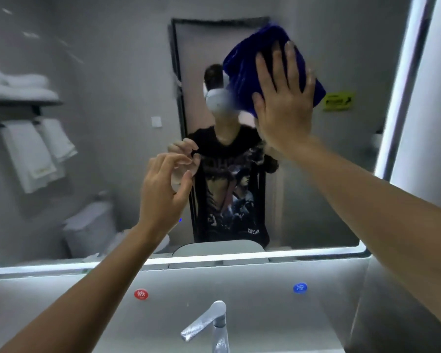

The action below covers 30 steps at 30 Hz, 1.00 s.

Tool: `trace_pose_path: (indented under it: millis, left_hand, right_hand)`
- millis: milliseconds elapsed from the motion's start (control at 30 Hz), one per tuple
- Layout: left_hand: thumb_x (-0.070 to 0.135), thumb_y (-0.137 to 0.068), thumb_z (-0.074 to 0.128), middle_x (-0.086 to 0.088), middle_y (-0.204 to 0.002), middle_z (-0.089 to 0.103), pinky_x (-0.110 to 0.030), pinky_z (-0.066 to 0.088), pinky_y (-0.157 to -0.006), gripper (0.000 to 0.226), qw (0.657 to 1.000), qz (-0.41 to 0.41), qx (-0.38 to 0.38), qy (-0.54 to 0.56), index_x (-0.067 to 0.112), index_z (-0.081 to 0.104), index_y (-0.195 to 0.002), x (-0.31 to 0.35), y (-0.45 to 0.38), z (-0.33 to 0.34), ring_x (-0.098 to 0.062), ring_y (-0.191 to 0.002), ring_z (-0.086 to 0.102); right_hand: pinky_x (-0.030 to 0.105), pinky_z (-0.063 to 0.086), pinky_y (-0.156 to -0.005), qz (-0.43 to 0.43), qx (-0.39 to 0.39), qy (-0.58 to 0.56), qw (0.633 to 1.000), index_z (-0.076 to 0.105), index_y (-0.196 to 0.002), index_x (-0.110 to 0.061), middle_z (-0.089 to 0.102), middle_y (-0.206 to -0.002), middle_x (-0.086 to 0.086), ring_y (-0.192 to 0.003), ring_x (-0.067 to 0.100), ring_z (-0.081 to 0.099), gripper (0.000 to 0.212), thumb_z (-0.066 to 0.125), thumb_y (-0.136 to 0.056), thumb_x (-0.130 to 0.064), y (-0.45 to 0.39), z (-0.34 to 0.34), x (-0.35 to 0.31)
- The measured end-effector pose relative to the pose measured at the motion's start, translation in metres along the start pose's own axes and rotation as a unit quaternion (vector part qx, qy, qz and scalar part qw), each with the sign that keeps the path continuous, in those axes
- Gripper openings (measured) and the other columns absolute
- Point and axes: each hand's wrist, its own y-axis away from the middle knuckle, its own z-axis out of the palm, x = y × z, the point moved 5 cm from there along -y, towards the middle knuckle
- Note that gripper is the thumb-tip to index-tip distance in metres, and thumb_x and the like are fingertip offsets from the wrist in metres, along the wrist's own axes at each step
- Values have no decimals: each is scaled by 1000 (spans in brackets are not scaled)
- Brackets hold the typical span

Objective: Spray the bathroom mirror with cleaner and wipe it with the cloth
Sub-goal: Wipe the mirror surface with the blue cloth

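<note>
Right hand (284,98): lay flat with fingers spread, palm pressing the blue cloth (255,62) against the mirror (112,72); not closed around it.
Cloth: bunched, high on the glass, right of centre, showing above and to both sides of the hand.
Left hand (163,184): raised in front of the lower middle of the mirror, fingers loosely curled, thumb apart, holding nothing; whether it touched the glass could not be told.
Mirror: lit strip along its bottom and right edges; reflected white towels (36,149) on a rack at left.
Below the mirror: chrome faucet (209,322), between a red tap marker (141,294) and a blue tap marker (300,287).
</note>
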Motion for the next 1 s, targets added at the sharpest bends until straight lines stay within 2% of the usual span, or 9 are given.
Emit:
trace_pose_path:
  millis: [200, 333, 433, 533, 633, 700, 833, 1000]
  left_hand:
    - [16, -88, 59, -4, -100, 63, -6, 36, -83, 16, 999, -37, -3, 26, 7, 63, -101, 2, 25, 13, -17, -93, 55]
    - [16, -88, 59, 1, -100, 61, -6, 38, -84, 17, 998, -47, -20, 36, 8, 62, -103, -2, 41, 19, -14, -92, 54]
    - [14, -88, 59, 4, -99, 59, -5, 37, -84, 16, 998, -39, -28, 45, 10, 62, -103, 0, 52, 21, -12, -91, 54]
    - [15, -88, 59, 6, -100, 58, -5, 37, -83, 16, 997, -33, -55, 42, 12, 61, -104, 1, 57, 26, -10, -91, 52]
    - [17, -89, 59, 4, -102, 60, -11, 40, -83, 16, 997, -17, -68, 37, 12, 61, -104, 6, 48, 30, -9, -93, 52]
    - [13, -88, 60, 7, -102, 58, -13, 41, -83, 15, 997, 2, -60, 49, 11, 61, -103, 16, 33, 31, -9, -93, 52]
    - [6, -88, 65, 8, -103, 56, -8, 40, -83, 17, 996, 29, -46, 69, 9, 62, -104, 36, 4, 36, -12, -92, 53]
    - [2, -88, 66, 1, -106, 61, -15, 45, -83, 17, 995, 55, -26, 84, 9, 61, -102, 45, -17, 45, -16, -95, 56]
  right_hand:
    - [52, 18, -119, -152, -19, -9, 988, 28, -154, -24, 23, -161, 7, -150, 26, 22, 56, 39, -102, -40, 98, 15, -25]
    - [51, 19, -119, -219, -38, -31, 974, 40, -150, -26, 32, -158, 4, -149, 26, 25, 50, 47, -102, -37, 170, 22, -41]
    - [48, 18, -120, -283, -71, -27, 956, 38, -150, -27, 31, -159, 2, -149, 24, 25, 51, 50, -102, -34, 216, 28, -46]
    - [47, 24, -119, -321, -80, -31, 943, 38, -151, -26, 31, -159, 2, -148, 23, 27, 50, 51, -102, -31, 214, 28, -40]
    - [47, 25, -120, -357, -91, -35, 929, 37, -151, -26, 32, -159, 1, -149, 23, 26, 48, 47, -104, -28, 192, 22, -30]
    - [47, 25, -119, -327, -63, -31, 942, 40, -150, -26, 35, -157, 1, -147, 22, 29, 46, 45, -105, -30, 162, 16, -19]
    - [49, 26, -116, -187, 21, 22, 982, 41, -149, -25, 40, -155, 4, -145, 23, 34, 50, 50, -101, -38, 81, 10, 21]
    - [52, 23, -115, 30, 6, 26, 999, 28, -154, -22, 30, -160, 7, -148, 27, 27, 56, 36, -102, -39, 5, -3, 93]
